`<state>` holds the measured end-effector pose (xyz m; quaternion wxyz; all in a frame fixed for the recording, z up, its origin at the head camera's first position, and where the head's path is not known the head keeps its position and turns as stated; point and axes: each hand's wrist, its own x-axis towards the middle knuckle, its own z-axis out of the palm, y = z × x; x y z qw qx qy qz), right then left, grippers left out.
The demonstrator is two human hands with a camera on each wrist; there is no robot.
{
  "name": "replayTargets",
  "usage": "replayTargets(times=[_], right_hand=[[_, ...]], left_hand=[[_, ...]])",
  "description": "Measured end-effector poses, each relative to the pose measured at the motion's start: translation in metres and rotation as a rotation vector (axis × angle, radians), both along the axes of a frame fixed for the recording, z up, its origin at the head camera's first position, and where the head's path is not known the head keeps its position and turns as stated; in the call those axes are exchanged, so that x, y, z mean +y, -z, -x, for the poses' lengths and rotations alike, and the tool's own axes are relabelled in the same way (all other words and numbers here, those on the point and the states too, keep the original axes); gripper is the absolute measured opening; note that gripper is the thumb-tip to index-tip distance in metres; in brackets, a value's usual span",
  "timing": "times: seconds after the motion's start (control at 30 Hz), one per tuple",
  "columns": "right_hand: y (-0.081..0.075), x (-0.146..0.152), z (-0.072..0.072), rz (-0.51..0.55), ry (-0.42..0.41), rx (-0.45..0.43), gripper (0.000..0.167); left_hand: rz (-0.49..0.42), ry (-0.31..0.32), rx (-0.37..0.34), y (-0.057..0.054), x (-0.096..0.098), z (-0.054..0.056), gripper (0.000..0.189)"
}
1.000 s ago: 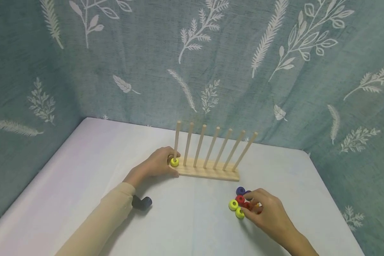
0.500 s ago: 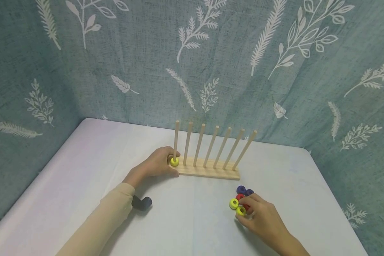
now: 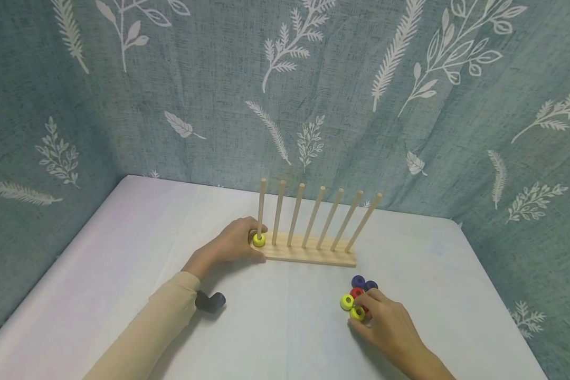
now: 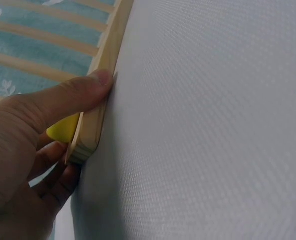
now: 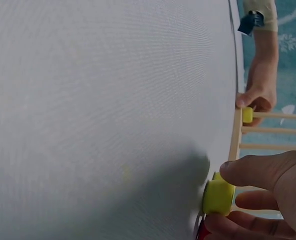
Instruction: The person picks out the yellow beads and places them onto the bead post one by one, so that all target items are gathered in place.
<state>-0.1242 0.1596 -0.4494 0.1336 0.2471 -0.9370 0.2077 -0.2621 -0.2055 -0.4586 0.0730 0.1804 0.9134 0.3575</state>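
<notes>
- Left grip, head view: the left hand is holding the left end of a wooden peg stand, its thumb lying along the near side and its fingers curling round the far side.
- Right grip, head view: the right hand is pinching the nearest yellow bead between thumb and fingers.
- Head view, stand: it is sitting toward the far edge of the counter, well in from both side edges. Seven pegs are rising from it in a row, and one seated yellow bead is ringing the foot of the leftmost.
- Head view, beads: the pinched one is lying in a small cluster nearer the counter's right edge than its left. Another yellow bead, red beads partly hidden by the hand, and two dark blue beads are lying beside it.
- Head view, behind: a blue-green cloth with white leaves is hanging past the far edge.
- Left wrist view: the thumb is pressing the base's long side, while the seated bead is showing beside it.
- Right wrist view: thumb and finger are touching opposite sides of the pinched bead; red is showing just below.
</notes>
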Motion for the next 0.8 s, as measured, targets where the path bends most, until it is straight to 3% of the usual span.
replayTargets(times=[0.27,0.5,0.8], right_hand=[[0.0026,-0.0004,0.0004,0.007,-0.052,0.083,0.037],[0.0012,-0.0028,0.0002,-0.025,-0.019,0.018,0.034],[0.0010,-0.0028,0.0009,-0.054,-0.023,0.030,0.033]], left_hand=[[0.002,-0.001,-0.006,-0.0004,0.0014,0.0004,0.061],[0.004,0.005,0.008,-0.0012,0.0001,-0.0015,0.062],[0.001,-0.003,0.006,0.0003,0.0001,-0.0002,0.062]])
